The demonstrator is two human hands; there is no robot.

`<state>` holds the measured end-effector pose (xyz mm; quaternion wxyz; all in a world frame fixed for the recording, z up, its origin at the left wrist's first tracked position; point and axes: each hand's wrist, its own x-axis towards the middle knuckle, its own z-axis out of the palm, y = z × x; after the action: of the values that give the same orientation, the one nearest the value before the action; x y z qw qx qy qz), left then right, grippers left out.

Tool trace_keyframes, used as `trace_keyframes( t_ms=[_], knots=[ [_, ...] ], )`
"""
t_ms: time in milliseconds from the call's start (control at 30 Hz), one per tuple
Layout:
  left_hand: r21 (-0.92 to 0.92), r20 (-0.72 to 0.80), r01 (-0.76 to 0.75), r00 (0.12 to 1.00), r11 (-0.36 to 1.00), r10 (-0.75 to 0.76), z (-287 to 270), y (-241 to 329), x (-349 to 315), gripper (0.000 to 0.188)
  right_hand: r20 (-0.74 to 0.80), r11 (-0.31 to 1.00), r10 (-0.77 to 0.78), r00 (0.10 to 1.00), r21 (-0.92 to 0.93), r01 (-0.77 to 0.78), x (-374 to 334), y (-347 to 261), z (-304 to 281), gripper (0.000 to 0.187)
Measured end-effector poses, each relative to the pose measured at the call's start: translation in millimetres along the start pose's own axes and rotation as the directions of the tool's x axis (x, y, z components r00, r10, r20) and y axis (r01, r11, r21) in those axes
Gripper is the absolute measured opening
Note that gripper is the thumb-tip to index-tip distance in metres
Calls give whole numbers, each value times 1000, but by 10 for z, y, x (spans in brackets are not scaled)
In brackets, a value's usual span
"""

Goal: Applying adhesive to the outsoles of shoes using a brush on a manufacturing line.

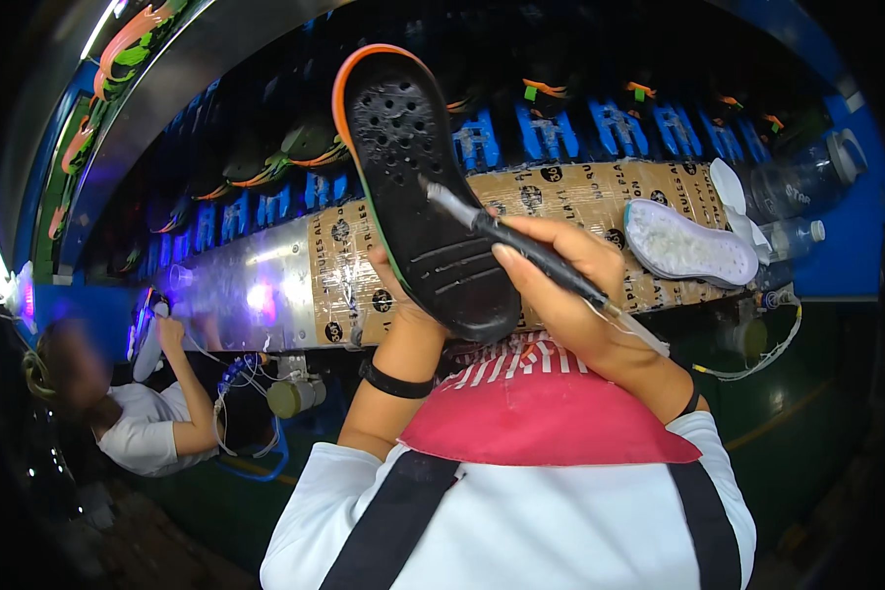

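A black shoe sole (410, 221) with an orange-to-green rim is held up before me, its perforated face toward me. My left hand (399, 287) is closed on its lower left edge, with most of the fingers hidden behind it. In my right hand (572, 273) is a brush (536, 258) with a dark handle and a thin clear tube at its rear end. Its pale bristles meet the sole's face just below the holes. Wet-looking streaks shine on the black surface. Right of my right hand, a white sole (688, 246) lies on the bench, its inside glossy and whitish.
Printed cardboard (364, 270) covers part of the bench beside a bare metal stretch (236, 275). Blue racks (546, 133) line the back. Clear plastic bottles (801, 182) stand at the right. On the left, a co-worker (157, 423) handles a shoe part; hoses hang below the bench edge.
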<state>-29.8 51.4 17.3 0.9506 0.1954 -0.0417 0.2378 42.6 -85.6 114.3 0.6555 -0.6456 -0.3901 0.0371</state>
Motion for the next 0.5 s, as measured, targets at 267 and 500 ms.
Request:
trace_keyframes(
  t_ms=[267,500],
  knots=[
    [-60,-171,87,981,994,-96,-446,-113,-51,75,59,981,-124,991,-141,131,15,79,183,16],
    [-45,38,31,999,998,-29,-103,-8,85,89,419,781,428,801,275,-561,3,11,90,20]
  ],
)
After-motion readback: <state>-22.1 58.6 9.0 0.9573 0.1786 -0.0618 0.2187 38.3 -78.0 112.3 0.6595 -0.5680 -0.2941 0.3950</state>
